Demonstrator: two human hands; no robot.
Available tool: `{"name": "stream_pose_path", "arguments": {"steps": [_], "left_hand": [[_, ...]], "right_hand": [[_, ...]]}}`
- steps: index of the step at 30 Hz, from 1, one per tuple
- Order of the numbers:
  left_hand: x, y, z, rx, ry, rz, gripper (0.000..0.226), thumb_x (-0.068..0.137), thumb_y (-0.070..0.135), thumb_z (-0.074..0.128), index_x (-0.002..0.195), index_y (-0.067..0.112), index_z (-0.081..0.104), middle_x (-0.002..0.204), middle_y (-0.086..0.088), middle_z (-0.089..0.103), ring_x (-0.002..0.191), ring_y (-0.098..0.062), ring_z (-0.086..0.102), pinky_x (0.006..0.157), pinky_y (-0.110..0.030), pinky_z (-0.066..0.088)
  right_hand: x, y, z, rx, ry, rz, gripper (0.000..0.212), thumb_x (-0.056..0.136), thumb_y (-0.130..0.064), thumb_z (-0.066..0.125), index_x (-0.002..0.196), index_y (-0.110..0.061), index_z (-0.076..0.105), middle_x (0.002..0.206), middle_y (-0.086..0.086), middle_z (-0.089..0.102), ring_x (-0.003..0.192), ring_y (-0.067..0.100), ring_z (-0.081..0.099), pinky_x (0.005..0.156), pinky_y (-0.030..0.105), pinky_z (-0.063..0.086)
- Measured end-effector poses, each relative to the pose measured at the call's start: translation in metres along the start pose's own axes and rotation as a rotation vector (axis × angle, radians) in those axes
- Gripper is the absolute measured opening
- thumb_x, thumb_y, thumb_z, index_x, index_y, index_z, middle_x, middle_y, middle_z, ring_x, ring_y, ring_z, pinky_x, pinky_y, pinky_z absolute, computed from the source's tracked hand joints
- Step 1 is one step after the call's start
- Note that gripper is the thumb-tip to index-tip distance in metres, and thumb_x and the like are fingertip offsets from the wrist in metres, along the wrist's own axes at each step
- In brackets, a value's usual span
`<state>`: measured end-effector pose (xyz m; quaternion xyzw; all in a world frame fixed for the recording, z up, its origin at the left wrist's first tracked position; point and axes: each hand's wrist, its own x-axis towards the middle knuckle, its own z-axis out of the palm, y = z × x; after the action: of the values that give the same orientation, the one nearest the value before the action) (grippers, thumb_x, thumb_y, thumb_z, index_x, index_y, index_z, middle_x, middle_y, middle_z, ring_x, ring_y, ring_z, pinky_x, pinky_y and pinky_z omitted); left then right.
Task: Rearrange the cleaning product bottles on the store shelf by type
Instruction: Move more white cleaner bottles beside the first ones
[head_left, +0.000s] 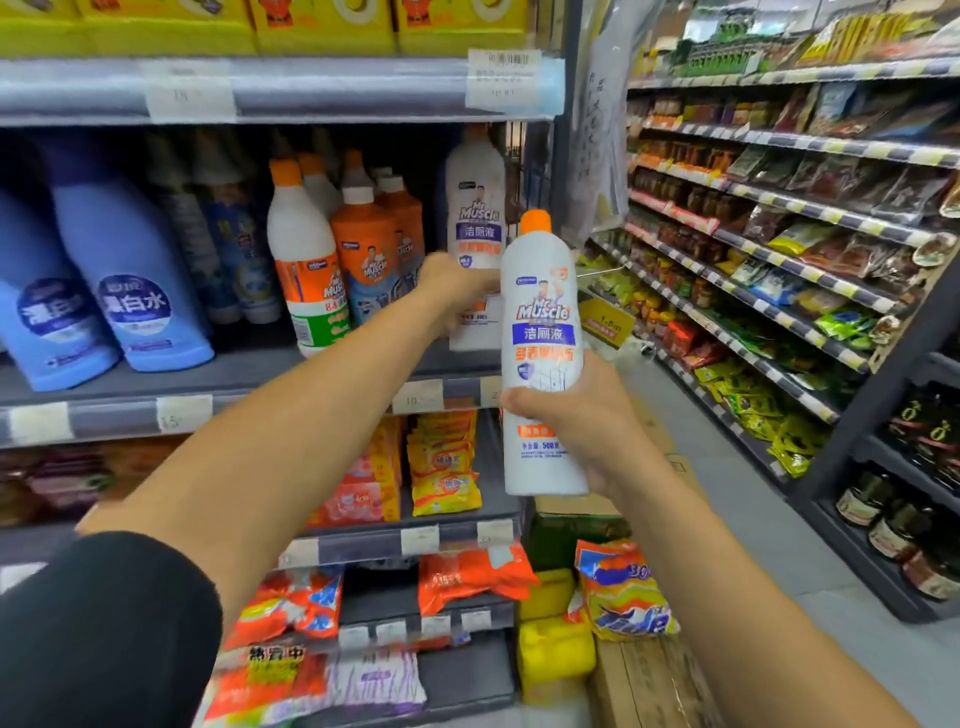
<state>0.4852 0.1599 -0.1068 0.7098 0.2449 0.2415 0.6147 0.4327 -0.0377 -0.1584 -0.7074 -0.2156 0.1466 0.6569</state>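
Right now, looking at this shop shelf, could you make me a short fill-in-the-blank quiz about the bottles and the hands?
1. The right hand grips a white bottle with an ____ cap.
2. The left hand reaches a matching bottle standing at the ____ end of the shelf.
3. The big bottles at the shelf's left end are ____.
4. The orange bottles wear ____ caps.
Missing words: orange; right; blue; white.

Grey metal shelving (311, 88) with price tags (184, 413), pale aisle floor (779, 540), snack-stocked racks (810, 270) opposite, cardboard box (649, 680) below
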Motion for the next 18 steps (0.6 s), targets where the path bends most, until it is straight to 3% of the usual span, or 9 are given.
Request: {"name": "stream_pose_path", "arguments": {"steps": [3, 8, 14, 18], "left_hand": [[-0.037, 0.000, -0.006, 0.039, -0.008, -0.027, 0.047, 0.069, 0.014, 0.084, 0.110, 0.007, 0.063, 0.097, -0.010, 0.073, 0.084, -0.023, 0.072, 0.077, -0.045, 0.060], [-0.110, -0.003, -0.023, 0.088, 0.072, -0.050, 0.036, 0.063, 0.012, 0.084, 0.095, 0.013, 0.067, 0.084, -0.005, 0.074, 0.069, -0.017, 0.071, 0.047, -0.024, 0.054], [-0.206, -0.023, -0.061, 0.071, 0.145, -0.059, 0.034, 0.059, 0.012, 0.085, 0.087, 0.020, 0.068, 0.076, 0.002, 0.075, 0.070, -0.014, 0.073, 0.057, -0.029, 0.057], [-0.251, -0.036, -0.090, 0.082, 0.283, -0.017, 0.033, 0.060, 0.015, 0.088, 0.084, 0.021, 0.067, 0.068, 0.010, 0.073, 0.061, -0.005, 0.070, 0.046, -0.019, 0.052]], "right_hand": [[-0.009, 0.000, -0.009, 0.018, -0.020, -0.004, 0.062, 0.046, -0.028, 0.088, 0.100, -0.026, 0.059, 0.081, -0.006, 0.073, 0.070, 0.011, 0.071, 0.053, 0.030, 0.057], [-0.024, 0.003, -0.025, 0.038, -0.053, -0.030, 0.066, 0.047, -0.028, 0.087, 0.105, -0.024, 0.056, 0.089, 0.000, 0.072, 0.075, 0.015, 0.072, 0.062, 0.039, 0.060], [-0.051, 0.000, -0.024, 0.055, -0.163, -0.073, 0.059, 0.057, -0.024, 0.088, 0.107, -0.023, 0.056, 0.089, -0.003, 0.072, 0.076, 0.013, 0.072, 0.061, 0.035, 0.060], [-0.078, -0.007, -0.003, 0.093, -0.294, -0.120, 0.050, 0.065, -0.014, 0.086, 0.104, -0.024, 0.056, 0.089, -0.003, 0.073, 0.080, 0.015, 0.071, 0.065, 0.035, 0.060]]}}
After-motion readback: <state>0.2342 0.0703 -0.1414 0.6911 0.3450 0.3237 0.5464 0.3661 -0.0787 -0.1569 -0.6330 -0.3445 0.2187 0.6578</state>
